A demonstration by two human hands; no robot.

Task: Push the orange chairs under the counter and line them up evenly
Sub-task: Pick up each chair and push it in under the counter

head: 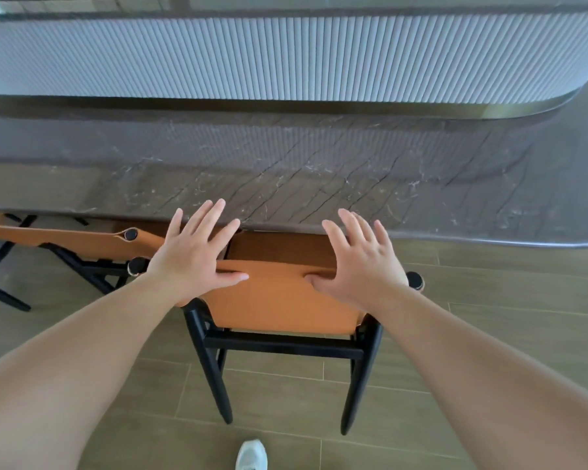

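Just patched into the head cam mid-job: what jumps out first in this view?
Two bare hands dominate the centre: the left hand and right hand lie flat with spread fingers on the backrest of an orange chair, whose seat is tucked under the dark marble counter. A second orange chair stands to its left at an angle, with a white fluted wall panel beyond the counter.

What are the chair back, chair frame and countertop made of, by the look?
Chair back: orange leather or faux leather, matte, pulled smooth, dimpled under the thumbs. Chair frame: matte black, round legs; painted wood or metal, cannot tell which. Countertop: polished brown stone, likely marble, with pale veins and a faint reflection.
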